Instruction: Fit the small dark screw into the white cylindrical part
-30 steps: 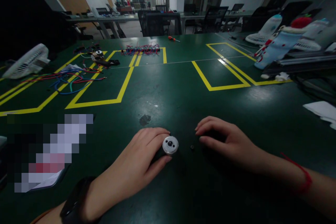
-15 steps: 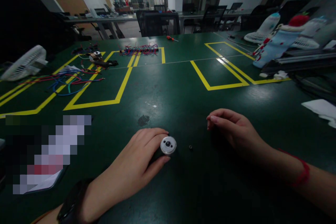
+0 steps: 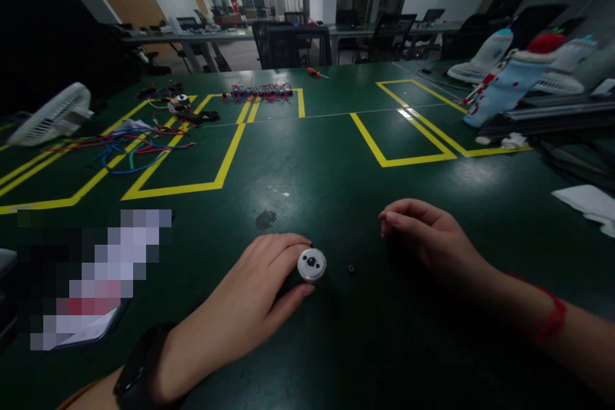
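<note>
My left hand (image 3: 266, 278) rests on the green table, its fingers and thumb wrapped round a small motor (image 3: 312, 264). The motor's round silver end faces up, showing a dark centre and two small holes; its body is mostly hidden by the hand. Just right of the motor, a tiny dark ring-like part (image 3: 350, 269) lies on the table, touched by neither hand. Farther right, my right hand (image 3: 427, 230) has its fingers curled and the thumb against the index finger. Whether anything tiny sits in that pinch is hidden.
Left of my hands lies a blurred-out flat object (image 3: 103, 288). Loose wires (image 3: 139, 147), a white fan (image 3: 52, 115) and a wire bundle (image 3: 259, 92) lie beyond it. A screwdriver (image 3: 314, 72) is at the far edge. A blue bottle (image 3: 504, 86) and tissue (image 3: 583, 202) stand on the right.
The view has shifted slightly, so the things on the table appear a little to the right. Both hands keep their grip and pose; the motor and tiny part stay in place.
</note>
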Action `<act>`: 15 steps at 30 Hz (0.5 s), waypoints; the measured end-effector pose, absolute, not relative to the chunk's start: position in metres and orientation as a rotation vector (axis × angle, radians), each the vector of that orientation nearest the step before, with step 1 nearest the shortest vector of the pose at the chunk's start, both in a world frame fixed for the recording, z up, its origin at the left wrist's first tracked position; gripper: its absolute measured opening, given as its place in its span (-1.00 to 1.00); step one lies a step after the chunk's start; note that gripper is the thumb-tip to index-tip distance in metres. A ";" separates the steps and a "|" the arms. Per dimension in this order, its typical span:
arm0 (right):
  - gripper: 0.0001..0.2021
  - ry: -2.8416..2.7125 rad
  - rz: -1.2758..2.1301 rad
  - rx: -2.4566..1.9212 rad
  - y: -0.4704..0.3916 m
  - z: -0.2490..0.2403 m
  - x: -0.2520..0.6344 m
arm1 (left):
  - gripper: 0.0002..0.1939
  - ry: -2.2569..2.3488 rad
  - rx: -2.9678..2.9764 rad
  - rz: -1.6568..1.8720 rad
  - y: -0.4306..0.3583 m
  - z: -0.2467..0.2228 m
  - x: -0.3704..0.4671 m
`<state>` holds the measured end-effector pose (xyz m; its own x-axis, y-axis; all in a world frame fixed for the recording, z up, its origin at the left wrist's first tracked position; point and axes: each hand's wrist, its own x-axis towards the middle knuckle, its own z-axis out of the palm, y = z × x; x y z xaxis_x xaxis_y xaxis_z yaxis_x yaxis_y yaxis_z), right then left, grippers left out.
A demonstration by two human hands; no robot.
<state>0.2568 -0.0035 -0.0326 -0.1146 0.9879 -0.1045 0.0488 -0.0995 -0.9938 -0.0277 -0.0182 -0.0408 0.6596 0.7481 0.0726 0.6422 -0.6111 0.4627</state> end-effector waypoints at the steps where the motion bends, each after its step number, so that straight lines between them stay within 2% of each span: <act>1: -0.90 -1.433 1.323 -1.266 -0.005 -0.032 0.256 | -0.65 1.092 2.479 0.367 -0.018 -0.041 -0.028; 3: -0.89 -1.794 1.211 -1.242 -0.008 -0.031 0.254 | -0.66 1.090 2.483 0.369 -0.019 -0.041 -0.027; 7: -0.73 -2.275 0.869 -1.196 -0.011 -0.033 0.245 | -0.66 1.098 2.489 0.376 -0.020 -0.041 -0.026; 11: -0.88 -2.425 0.718 -1.215 -0.009 -0.032 0.238 | -0.65 1.107 2.483 0.376 -0.020 -0.039 -0.025; 15: -0.90 -2.280 0.802 -1.130 -0.006 -0.021 0.228 | -0.66 1.091 2.480 0.376 -0.018 -0.038 -0.024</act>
